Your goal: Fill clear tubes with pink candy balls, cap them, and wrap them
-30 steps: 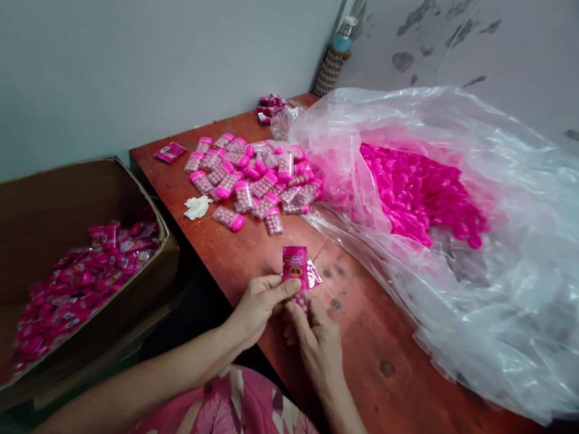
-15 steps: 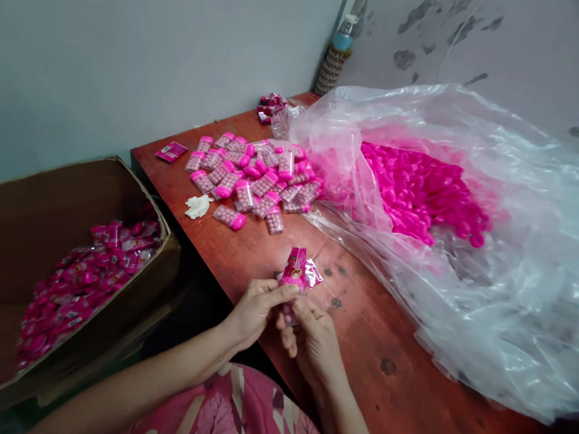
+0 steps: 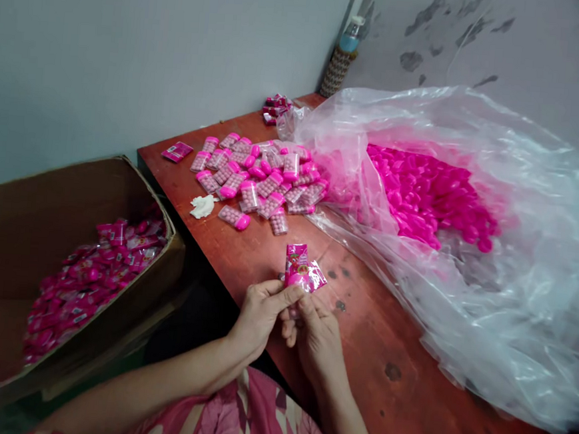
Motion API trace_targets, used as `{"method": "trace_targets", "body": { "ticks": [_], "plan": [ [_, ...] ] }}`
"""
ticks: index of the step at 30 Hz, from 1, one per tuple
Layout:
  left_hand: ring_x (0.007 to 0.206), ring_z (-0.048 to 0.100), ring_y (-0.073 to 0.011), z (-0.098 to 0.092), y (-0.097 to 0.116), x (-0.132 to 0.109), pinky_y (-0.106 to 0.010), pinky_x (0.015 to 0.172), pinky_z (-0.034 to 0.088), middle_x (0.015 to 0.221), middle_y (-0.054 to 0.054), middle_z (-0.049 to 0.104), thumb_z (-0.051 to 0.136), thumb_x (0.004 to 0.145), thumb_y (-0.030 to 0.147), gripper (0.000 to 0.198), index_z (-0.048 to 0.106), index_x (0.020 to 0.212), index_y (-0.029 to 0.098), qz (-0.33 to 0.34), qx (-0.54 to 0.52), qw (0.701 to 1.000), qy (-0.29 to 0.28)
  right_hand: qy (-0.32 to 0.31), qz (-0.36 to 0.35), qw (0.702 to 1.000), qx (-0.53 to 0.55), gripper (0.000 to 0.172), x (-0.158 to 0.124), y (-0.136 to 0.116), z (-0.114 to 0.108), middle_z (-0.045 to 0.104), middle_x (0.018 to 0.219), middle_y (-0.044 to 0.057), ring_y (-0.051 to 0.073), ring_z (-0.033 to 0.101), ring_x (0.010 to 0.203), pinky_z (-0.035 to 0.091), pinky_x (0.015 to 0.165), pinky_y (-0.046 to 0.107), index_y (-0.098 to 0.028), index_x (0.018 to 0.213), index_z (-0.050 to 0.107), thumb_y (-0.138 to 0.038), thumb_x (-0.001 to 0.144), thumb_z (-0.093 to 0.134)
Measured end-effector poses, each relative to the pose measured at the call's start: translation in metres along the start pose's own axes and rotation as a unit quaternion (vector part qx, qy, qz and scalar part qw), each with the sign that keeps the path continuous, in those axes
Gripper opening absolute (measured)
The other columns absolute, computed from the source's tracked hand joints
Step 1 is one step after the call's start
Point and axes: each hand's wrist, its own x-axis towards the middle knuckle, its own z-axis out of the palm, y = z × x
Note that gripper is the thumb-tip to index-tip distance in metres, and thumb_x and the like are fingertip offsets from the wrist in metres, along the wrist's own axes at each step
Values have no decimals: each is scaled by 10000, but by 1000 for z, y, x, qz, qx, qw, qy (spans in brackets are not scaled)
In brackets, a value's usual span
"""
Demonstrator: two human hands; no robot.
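Note:
Low over the near table edge, my left hand (image 3: 259, 311) pinches the lower left of a small pink printed packet (image 3: 296, 263) between thumb and fingers. My right hand (image 3: 321, 336) closes on the packet's lower right, the two thumbs almost touching. A small candy bottle is partly hidden by the fingers, at the packet's lower end. Just behind lies a second shiny pink packet (image 3: 317, 277) on the table. Farther back is a heap of clear candy bottles (image 3: 271, 183) with pink caps and round pale-pink candies inside.
A large clear plastic bag (image 3: 501, 327) of loose pink caps (image 3: 421, 194) spreads over the table's (image 3: 362, 376) right. At left, a cardboard box (image 3: 12, 235) holds many pink packets (image 3: 99, 275). White crumpled scrap (image 3: 203, 205) and a bottle in a woven holder (image 3: 338, 67) are farther back.
The printed packet now stands flatter and more spread above my thumbs, and less of the bottle shows below them. The view has shifted slightly.

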Motion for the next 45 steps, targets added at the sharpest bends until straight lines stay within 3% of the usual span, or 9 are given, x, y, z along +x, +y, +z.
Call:
{"method": "trace_targets", "body": {
  "ticks": [8, 15, 24, 30, 34, 37, 40, 42, 45],
  "plan": [
    [448, 456, -59, -9, 13, 10, -161, 403, 363, 576, -11, 534, 668, 724, 384, 313, 575, 656, 92, -10, 8, 1000, 6, -4, -12, 1000, -10, 242, -6, -1, -6, 625, 876, 34, 134, 616, 717, 519, 571, 234, -187, 1039, 520, -321, 842, 562],
    [464, 402, -52, -5, 2, 7, -168, 425, 332, 548, 18, 470, 727, 661, 362, 309, 611, 679, 76, -40, -16, 999, -1, 73, -29, 996, 37, 290, 3, -2, 0, 621, 686, -32, 127, 621, 556, 521, 482, 227, -206, 928, 470, -349, 760, 657],
    [523, 540, -113, -20, 29, -12, -241, 538, 451, 597, -12, 582, 604, 798, 320, 238, 615, 673, 118, 22, 57, 997, -46, -26, -17, 999, -10, 351, 16, -16, 11, 597, 573, -49, 95, 553, 410, 420, 378, 171, -196, 805, 438, -436, 707, 675],
    [653, 622, -165, -34, 56, -32, -283, 683, 509, 657, -17, 670, 682, 725, 272, 149, 673, 657, 139, 111, 107, 985, 74, -81, -15, 995, -50, 361, 24, -36, 41, 548, 500, -75, 80, 507, 387, 370, 377, 156, -196, 818, 460, -428, 663, 689],
    [875, 648, -215, -63, 95, -28, -369, 843, 508, 896, -34, 707, 648, 747, 334, 178, 680, 783, 163, 245, 0, 944, 219, -42, -44, 992, -113, 330, 18, -45, 18, 611, 614, -28, 108, 540, 443, 396, 413, 196, -206, 933, 476, -451, 745, 592],
    [952, 630, -222, -78, 100, -17, -377, 874, 497, 987, -50, 692, 546, 806, 471, 337, 674, 915, 179, 272, 23, 931, 242, 109, -121, 937, -308, 268, 12, -43, -24, 638, 693, 26, 161, 599, 577, 459, 535, 263, -193, 913, 539, -437, 803, 535],
    [1050, 584, -247, -69, 74, -2, -424, 977, 410, 1114, -65, 645, 617, 784, 347, 292, 652, 1043, 216, 242, 280, 924, 100, 184, -172, 811, -528, 273, 7, -32, -59, 663, 856, 89, 237, 612, 782, 464, 725, 377, -185, 962, 587, -406, 844, 478],
    [1185, 477, -258, -54, 51, 13, -444, 1062, 282, 1201, -82, 589, 616, 791, 289, 328, 623, 1111, 217, 264, 465, 844, -27, 158, -203, 748, -611, 284, 8, -22, -68, 657, 947, 111, 265, 593, 873, 441, 798, 430, -178, 1003, 593, -364, 876, 419],
    [1279, 340, -296, -38, 28, 37, -513, 1081, 157, 1280, -125, 513, 601, 805, 268, 386, 571, 1182, 188, 292, 616, 722, -121, 102, -275, 711, -639, 279, 18, -10, -65, 636, 1030, 120, 259, 564, 965, 429, 860, 431, -165, 1060, 575, -286, 890, 388]
  ]
}}
